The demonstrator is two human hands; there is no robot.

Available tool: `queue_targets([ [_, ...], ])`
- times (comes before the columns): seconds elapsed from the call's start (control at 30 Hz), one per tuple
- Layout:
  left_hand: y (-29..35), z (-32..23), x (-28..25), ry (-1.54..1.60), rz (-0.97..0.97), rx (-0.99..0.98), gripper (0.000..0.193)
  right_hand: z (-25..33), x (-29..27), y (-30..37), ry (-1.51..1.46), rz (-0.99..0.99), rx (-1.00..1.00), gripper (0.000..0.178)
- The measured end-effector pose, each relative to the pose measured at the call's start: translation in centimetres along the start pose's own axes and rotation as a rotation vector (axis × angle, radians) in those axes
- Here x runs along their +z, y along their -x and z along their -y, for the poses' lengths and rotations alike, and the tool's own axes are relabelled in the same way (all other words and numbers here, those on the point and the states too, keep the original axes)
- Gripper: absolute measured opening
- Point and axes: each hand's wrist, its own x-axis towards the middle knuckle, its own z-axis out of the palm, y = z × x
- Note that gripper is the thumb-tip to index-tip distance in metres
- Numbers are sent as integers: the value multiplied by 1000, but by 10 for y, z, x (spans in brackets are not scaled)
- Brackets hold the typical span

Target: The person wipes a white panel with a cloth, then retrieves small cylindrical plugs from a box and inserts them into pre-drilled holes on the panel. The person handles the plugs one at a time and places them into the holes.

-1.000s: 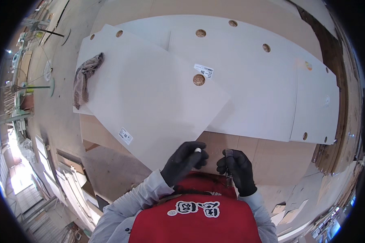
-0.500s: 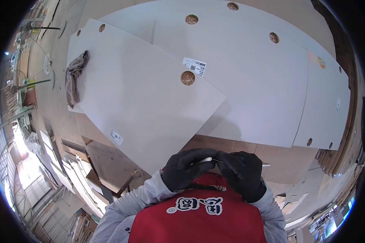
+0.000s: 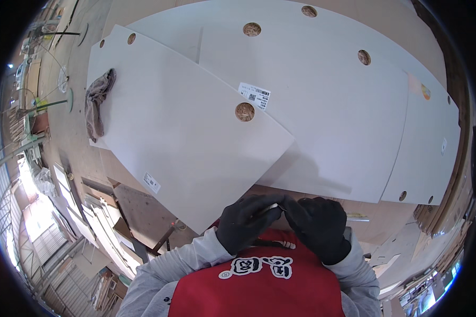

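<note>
My left hand (image 3: 248,222), in a black glove, is closed on a small white piece (image 3: 272,207) whose kind I cannot make out. Beside it, almost touching, my right hand (image 3: 320,227), also gloved in black, is closed around a slim stick-like thing; its silvery-yellow end (image 3: 358,217) pokes out past the outer side of the glove. Both hands are held together in front of my red apron (image 3: 259,296), above the near corner of a white panel (image 3: 190,153). The fingers hide most of what they hold.
The angled panel overlaps a larger white panel (image 3: 322,121); round cut-outs (image 3: 245,112) in them show chipboard. A brown rag (image 3: 98,105) lies at the left edge. Paper labels (image 3: 255,94) are stuck on. Cardboard (image 3: 375,222) lies below; boards (image 3: 100,222) stand at lower left.
My right hand has turned slightly and shifted right; more of the silvery-yellow end shows beyond it. The thin thing seen between the hands is now hidden. The view has shifted a little.
</note>
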Motion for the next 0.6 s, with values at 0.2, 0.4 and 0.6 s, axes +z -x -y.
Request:
queue_targets([
  [0.2,-10,1,-1,444,16,-240,32,-1,15,-7,-84,-206,69,33],
  [0.4,-35,8,-8,-51,-177,74,36,-9,24,-30,-1015,-147,639,27],
  [0.6,-82,38,-9,-621,-294,541,31,-30,32,-60,-1349,-86,910,22],
])
